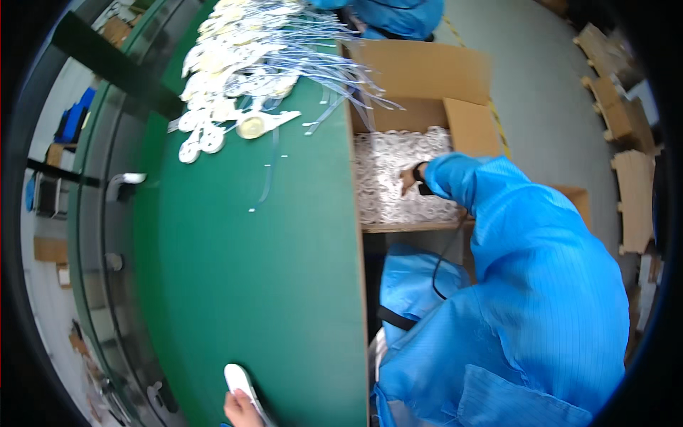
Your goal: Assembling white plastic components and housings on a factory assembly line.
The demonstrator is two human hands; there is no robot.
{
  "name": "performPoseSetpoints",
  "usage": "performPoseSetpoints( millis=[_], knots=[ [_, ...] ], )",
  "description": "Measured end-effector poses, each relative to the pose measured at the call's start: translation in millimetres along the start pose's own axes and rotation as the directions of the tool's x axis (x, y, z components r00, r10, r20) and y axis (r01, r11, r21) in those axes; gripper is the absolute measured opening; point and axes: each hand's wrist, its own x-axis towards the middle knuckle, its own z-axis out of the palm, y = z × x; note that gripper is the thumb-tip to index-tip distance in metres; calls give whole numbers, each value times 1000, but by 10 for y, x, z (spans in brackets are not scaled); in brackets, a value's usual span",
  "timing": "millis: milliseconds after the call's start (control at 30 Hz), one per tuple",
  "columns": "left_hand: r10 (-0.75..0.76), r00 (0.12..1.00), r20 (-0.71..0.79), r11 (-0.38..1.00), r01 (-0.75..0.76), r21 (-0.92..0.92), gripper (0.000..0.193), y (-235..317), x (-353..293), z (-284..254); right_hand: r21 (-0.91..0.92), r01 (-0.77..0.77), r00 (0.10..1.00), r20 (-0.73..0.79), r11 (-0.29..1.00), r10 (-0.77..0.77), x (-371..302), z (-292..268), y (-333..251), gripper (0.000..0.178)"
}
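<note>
Hands are working well apart: the left hand [245, 410] is pinching a white elongated piece [239, 379] between thumb and fingers, its rounded end pointing away over the near part of the green desk [249, 285]. The right hand [408, 179] is reaching down among small white rings [380, 156] inside an open cardboard box [420, 67]; whether its fingers are closing on any, I cannot tell. A black wristband [420, 171] is circling that wrist below a blue sleeve [487, 186], and a dark cord [435, 274] is hanging beneath the box. Farther off, a heap of white pieces [238, 53] is covering the desk's far end, its pale bluish strips [341, 71] partly spilling past the right edge toward the box. One loose strip [270, 171] is lying nearer. Beyond, a co-worker in blue [409, 16] is showing at the upper rim.
</note>
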Motion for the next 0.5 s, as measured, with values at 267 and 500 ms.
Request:
performPoseSetpoints(
  millis=[267, 500],
  knots=[
    [-377, 853, 360, 686, 519, -510, 29, 40, -253, -117, 345, -526, 830, 6, 778, 558, -524, 566, -344, 69],
    [-504, 740, 446, 552, 673, -492, 18, 81, -126, -187, 622, -706, 616, 303, 339, 727, -552, -452, -2505, 74]
  ],
)
